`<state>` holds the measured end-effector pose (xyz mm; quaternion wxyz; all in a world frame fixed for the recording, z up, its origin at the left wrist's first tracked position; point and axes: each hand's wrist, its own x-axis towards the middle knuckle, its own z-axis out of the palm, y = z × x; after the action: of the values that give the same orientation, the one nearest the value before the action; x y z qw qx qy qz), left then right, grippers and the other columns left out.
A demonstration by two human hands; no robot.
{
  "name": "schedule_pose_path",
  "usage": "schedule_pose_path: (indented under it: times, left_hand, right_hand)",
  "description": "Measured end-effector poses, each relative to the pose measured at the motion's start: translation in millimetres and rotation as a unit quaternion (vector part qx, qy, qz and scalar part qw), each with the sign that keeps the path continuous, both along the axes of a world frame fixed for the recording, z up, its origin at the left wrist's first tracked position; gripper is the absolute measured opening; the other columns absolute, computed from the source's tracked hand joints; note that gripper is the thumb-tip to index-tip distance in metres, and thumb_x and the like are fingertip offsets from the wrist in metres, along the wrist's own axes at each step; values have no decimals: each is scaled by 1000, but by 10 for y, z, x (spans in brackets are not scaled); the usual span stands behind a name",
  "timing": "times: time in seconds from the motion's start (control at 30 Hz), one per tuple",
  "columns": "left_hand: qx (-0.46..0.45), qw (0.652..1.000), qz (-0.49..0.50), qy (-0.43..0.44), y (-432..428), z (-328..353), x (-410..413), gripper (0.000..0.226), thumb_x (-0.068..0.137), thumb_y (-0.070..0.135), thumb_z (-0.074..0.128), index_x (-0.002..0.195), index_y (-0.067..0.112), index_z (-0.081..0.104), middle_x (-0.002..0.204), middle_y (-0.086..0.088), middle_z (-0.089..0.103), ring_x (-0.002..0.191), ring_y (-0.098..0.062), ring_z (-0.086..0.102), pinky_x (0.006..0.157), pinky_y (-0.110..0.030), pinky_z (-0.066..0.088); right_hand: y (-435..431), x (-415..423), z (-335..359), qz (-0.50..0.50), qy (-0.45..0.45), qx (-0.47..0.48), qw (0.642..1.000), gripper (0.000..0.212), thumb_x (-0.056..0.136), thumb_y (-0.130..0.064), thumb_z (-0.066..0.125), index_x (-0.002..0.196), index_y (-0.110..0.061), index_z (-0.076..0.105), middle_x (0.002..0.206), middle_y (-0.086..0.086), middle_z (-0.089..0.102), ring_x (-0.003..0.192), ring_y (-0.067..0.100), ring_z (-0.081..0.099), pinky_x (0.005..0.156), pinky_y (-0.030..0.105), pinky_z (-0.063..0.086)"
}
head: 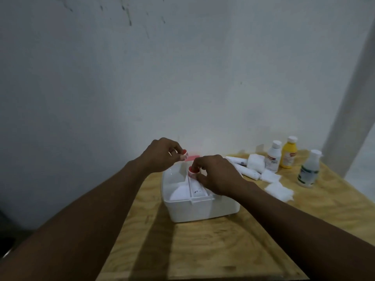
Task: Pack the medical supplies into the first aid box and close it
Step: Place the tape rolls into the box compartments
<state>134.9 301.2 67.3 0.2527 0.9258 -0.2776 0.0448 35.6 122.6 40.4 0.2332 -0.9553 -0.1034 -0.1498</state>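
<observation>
White first aid box (203, 211) open on plywood counter (203, 250), set just in front of a pale wall (182, 78). A divider (190, 185) splits the box into two compartments.

Left hand (160, 155) above the box's far left corner. Grip closed to a pinch: fingertips and thumb hold a small roll (185, 154), red and white, clear of the box.

Right hand (217, 177) low over the right compartment. Grip curled, fingertips pinching a second small roll (191, 171), red-topped, at the far end of that compartment beside the divider. Cannot tell whether it rests on the contents.

Under the right hand lies a white bandage roll (197, 189) with dark specks, along the divider. The left compartment holds a white mound (180, 191), too washed out to identify. Pink-red patch (193, 157) between the hands at the box's far edge; unclear what it is.

Unpacked supplies on the counter right of the box:
- two white tubes (246, 172), lying close together
- white cotton wad (256, 163) just beyond them
- white bottle (274, 157), red-marked label, upright
- yellow bottle (289, 153) beside it, upright
- clear bottle (309, 169), green label, apart toward the counter's right edge
- gauze squares (280, 191) flat, nearer the camera
</observation>
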Motion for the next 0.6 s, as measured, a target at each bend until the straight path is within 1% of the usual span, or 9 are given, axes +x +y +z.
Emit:
schedule_pose_path:
  times: [0.03,0.1,0.2,0.27,0.3,0.4,0.47,0.53,0.6]
  left_hand:
    - [1,1000,-3,4,-17,-9,-7,29,86,40,74,107,19,78,95,3,72,77,-4,60,63,-22,41]
    - [4,1000,-17,10,-73,-27,-29,30,86,41,75,106,20,77,92,4,70,76,-4,59,62,-22,41]
    - [11,999,-40,23,-171,-58,-61,28,85,44,75,103,22,78,93,4,73,82,-8,63,71,-28,51]
    - [31,998,-49,23,-226,-77,-69,24,86,41,75,102,24,78,97,3,73,89,-14,64,76,-31,53]
    - [44,997,-53,19,-246,-81,-79,23,87,39,74,103,24,78,99,3,73,90,-15,63,74,-30,52]
    - [60,996,-66,9,-306,-93,-111,26,90,35,71,110,20,76,101,5,67,89,-9,55,66,-16,38]
    - [53,997,-62,12,-330,-102,-124,28,91,35,70,113,18,75,101,8,60,91,-8,51,65,-12,34]
    - [61,997,-54,18,-328,-100,-115,29,91,36,70,114,18,75,105,6,62,92,-9,52,65,-12,34]
    - [82,995,-44,19,-309,-92,-95,28,91,37,71,113,19,75,112,1,68,92,-9,53,66,-14,36]
  right_hand:
    - [-1,2,8,-1,4,-24,1000,24,93,-36,60,110,-24,71,114,-2,71,104,16,63,80,24,42]
    - [-4,0,32,4,4,-67,998,24,93,-35,60,112,-27,72,120,-2,68,107,18,59,84,28,43]
    - [-22,-7,50,23,10,-94,995,22,92,-31,60,108,-28,73,122,-1,65,106,19,58,85,31,46]
    - [-52,-37,51,38,15,-88,995,24,92,-26,56,108,-27,74,121,1,65,105,19,58,84,30,46]
    - [-72,-58,41,45,15,-83,995,26,92,-24,54,109,-28,74,120,1,65,104,19,57,84,30,45]
    - [-158,-127,-20,47,-6,-58,997,28,91,-25,53,111,-30,72,114,0,65,102,18,56,88,34,48]
    - [-246,-150,-76,30,-15,-29,999,25,90,-27,56,109,-29,72,109,-1,65,99,15,58,87,34,51]
    - [-344,-159,-121,13,-16,-8,1000,22,89,-27,58,107,-28,71,104,-3,65,93,10,59,83,31,52]
    - [-422,-165,-143,6,-8,2,1000,21,89,-25,59,107,-25,70,101,-3,64,88,8,57,81,27,49]
